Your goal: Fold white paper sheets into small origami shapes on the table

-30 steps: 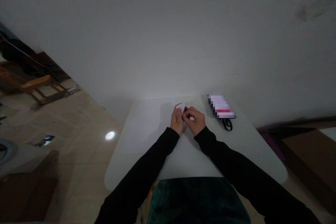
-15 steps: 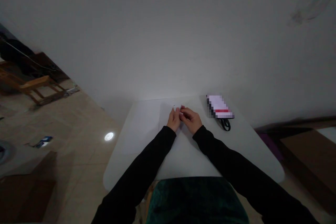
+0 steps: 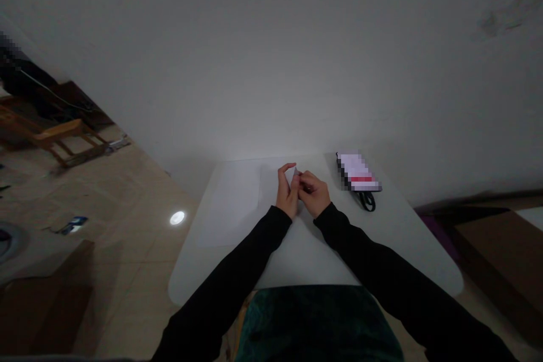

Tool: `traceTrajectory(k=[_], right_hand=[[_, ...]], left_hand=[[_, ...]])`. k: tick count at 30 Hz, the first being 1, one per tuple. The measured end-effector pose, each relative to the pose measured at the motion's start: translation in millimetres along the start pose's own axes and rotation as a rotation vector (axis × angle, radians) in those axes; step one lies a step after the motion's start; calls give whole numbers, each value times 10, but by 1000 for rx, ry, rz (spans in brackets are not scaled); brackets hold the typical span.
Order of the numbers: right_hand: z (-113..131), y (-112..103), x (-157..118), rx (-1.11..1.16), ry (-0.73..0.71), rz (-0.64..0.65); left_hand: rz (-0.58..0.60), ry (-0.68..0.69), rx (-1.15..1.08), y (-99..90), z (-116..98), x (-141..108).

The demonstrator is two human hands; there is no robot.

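White paper (image 3: 292,176) pinched between left hand (image 3: 287,195) and right hand (image 3: 313,195), both close together, blurred packet (image 3: 357,172) just beyond right hand, on white table (image 3: 305,260)

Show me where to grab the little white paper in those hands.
Pinch the pointed top of the little white paper, coming straight down from above. That tip sticks up between the left hand and the right hand, and their fingers cover most of the rest.

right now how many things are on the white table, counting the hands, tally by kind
left hand and right hand: 2
small white paper held between them: 1
white paper sheet: 1
blurred packet with black strap: 1
total: 5
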State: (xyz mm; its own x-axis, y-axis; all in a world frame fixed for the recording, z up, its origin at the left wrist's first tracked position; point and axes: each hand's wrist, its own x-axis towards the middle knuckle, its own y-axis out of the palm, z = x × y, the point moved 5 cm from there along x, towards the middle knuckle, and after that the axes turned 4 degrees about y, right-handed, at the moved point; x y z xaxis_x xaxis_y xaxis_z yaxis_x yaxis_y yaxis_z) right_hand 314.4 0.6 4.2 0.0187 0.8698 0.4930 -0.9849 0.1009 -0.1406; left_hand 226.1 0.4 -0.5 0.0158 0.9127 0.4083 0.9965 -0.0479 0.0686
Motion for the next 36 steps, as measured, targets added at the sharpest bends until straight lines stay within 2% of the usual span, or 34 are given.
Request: traceTrajectory(k=[7, 11, 13, 17, 19, 22, 27, 31, 36], right_hand=[[-27, 82, -27, 36, -39, 184], [-75, 126, -28, 80, 18, 262], [-125, 119, -26, 119, 116, 230], [-248, 54, -53, 137, 357, 64], [-270, 54, -71, 126, 401, 62], [-270, 58, -82, 94, 399, 84], [-271, 17, -81, 48, 394, 18], [-271, 40, -86, 98, 401, -1], [-207, 44, -76, 144, 340, -60]], left_hand=[[-46, 30, 85, -117, 159, 42], [-69, 0, 101, -133, 187, 63], [-88, -44, 65, -132, 208, 80], [-113, -98, -61, -131, 258, 113], [-119, -91, -72, -141, 278, 122], [-120, -76, -34, -156, 294, 123], [-111, -45, -79, -132, 228, 121], [-145, -12, -115, -132, 142, 134], [-120, 11, -114, -129, 117, 145]])
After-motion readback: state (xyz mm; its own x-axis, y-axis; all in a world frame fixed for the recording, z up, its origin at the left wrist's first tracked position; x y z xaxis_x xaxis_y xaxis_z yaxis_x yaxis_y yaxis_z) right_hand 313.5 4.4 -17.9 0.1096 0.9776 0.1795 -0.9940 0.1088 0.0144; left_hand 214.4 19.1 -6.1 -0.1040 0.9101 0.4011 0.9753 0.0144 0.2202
